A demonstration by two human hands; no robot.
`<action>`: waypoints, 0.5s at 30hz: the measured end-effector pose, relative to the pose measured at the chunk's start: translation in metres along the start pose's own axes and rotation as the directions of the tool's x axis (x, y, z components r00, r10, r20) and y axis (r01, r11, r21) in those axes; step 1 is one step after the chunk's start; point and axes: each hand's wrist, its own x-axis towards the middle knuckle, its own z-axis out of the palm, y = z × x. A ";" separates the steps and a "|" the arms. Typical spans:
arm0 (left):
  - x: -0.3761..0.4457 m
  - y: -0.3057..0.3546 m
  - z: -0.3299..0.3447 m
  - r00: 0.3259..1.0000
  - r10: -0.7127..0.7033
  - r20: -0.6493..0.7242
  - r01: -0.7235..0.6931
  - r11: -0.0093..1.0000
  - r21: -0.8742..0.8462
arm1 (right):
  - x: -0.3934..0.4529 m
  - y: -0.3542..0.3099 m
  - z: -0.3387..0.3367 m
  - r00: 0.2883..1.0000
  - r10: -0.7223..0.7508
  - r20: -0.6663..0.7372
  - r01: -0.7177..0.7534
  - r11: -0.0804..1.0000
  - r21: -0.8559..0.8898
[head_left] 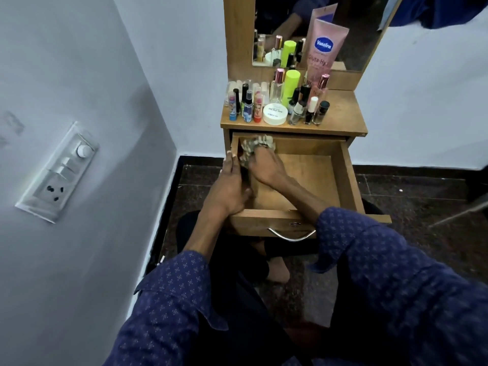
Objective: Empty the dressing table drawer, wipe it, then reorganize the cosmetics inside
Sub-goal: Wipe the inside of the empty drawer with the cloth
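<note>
From my head camera I look down into the pulled-out wooden drawer point(346, 178) of the small brown dressing table. Its floor is bare wood wherever I can see it, so I judge the emptying done. The cosmetics point(277, 101) stand crowded on the worktop point(340, 114) above: small nail polish bottles, slim spray tubes, a flat round white jar point(275, 114), a neon green cylinder bottle point(290, 87) and a tall pink lotion tube point(323, 51) leaning at the mirror point(364, 35).

My right hand point(266, 167) reaches across into the far left corner of the drawer, fingers curled on a crumpled patterned grey-and-white cloth point(254, 147) and pressing it to the back wall and floor there. My left hand point(228, 188) lies along the drawer's left side wall, fingers fairly straight over the edge; it steadies the drawer and holds nothing else that I can see.

So I reckon I am in the wiping step. How much of the drawer floor is wiped I cannot tell; the wood looks alike all over. Left to do: finish the wipe, then bring every item down from the worktop and arrange it inside.
</note>
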 end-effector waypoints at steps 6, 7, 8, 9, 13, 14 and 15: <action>0.002 -0.004 0.000 1.000 0.020 0.021 -0.020 1.000 0.009 | 0.020 -0.010 -0.025 0.928 0.340 0.150 -0.353 0.680 0.643; 0.001 -0.002 -0.001 1.000 0.021 0.019 -0.021 1.000 0.018 | 0.016 0.002 -0.033 0.899 0.410 0.151 -0.402 0.642 0.653; 0.000 0.000 -0.002 0.999 0.023 0.023 -0.024 0.999 0.040 | 0.012 0.019 -0.040 0.869 0.480 0.122 -0.435 0.622 0.651; -0.001 0.005 -0.003 0.999 0.038 0.026 -0.040 0.995 0.086 | 0.004 0.033 -0.051 0.837 0.542 0.078 -0.460 0.617 0.638; 0.001 0.043 0.008 0.984 0.180 0.016 -0.179 0.965 0.191 | -0.007 0.081 -0.091 0.751 0.654 -0.088 -0.425 0.580 0.695; 0.002 0.056 0.014 0.983 0.178 0.038 -0.182 0.971 0.153 | -0.005 0.087 -0.098 0.741 0.667 -0.082 -0.413 0.549 0.727; 0.004 0.066 0.020 0.984 0.163 0.072 -0.171 0.978 0.120 | -0.001 0.092 -0.103 0.738 0.673 -0.056 -0.412 0.514 0.752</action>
